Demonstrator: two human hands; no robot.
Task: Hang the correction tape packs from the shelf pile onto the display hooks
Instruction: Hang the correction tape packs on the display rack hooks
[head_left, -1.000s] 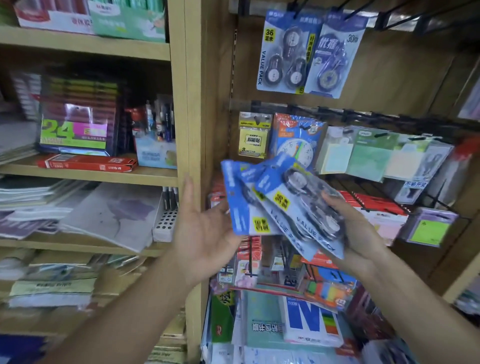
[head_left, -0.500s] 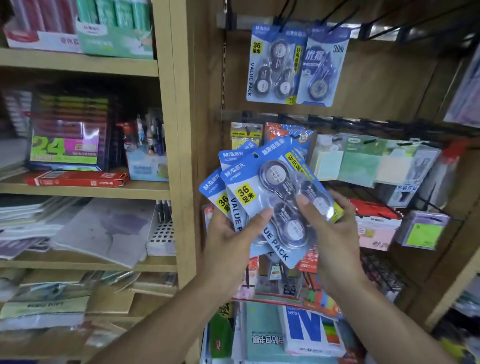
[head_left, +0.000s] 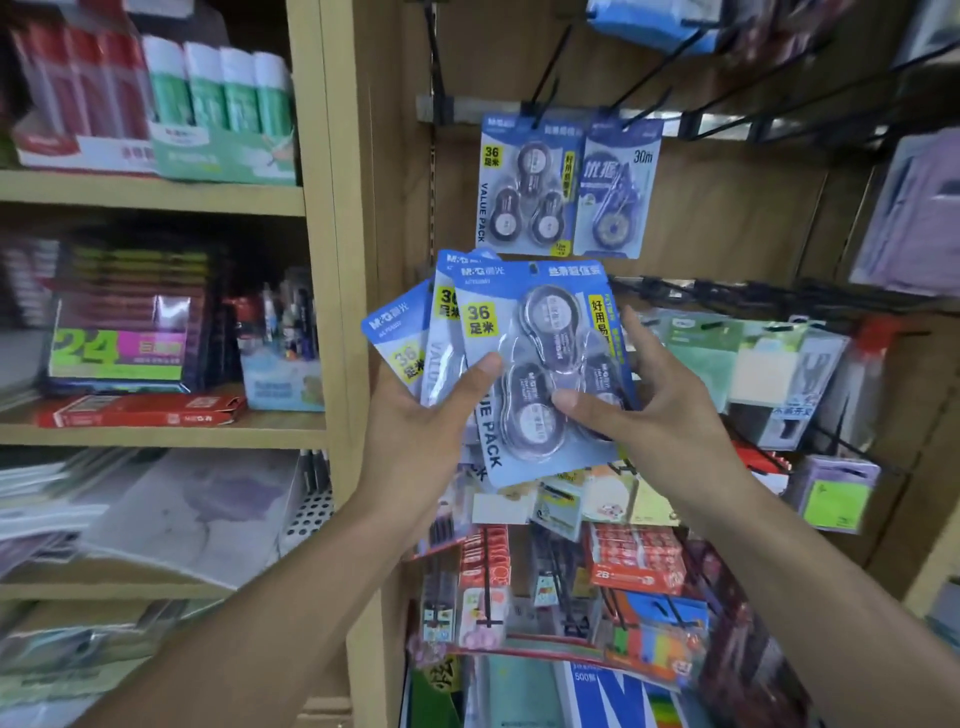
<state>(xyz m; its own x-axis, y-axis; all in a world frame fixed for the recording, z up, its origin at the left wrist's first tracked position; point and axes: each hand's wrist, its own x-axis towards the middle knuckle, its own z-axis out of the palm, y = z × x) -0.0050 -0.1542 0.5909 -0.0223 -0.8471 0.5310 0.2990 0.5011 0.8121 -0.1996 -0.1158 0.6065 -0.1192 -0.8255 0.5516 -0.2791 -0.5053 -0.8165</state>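
Center frame: fanned correction tape packs (head_left: 524, 364) gripped by both hands.
Left hand (head_left: 421, 431) clamped on fan's lower left, right hand (head_left: 654, 410) pinching front pack; below hung pack (head_left: 524, 187).

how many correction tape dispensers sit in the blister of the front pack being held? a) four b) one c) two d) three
d: the front pack, held between the left hand and the right hand, shows one dispenser at the top and two below it under the clear blister, the lower right one partly covered by the right hand.
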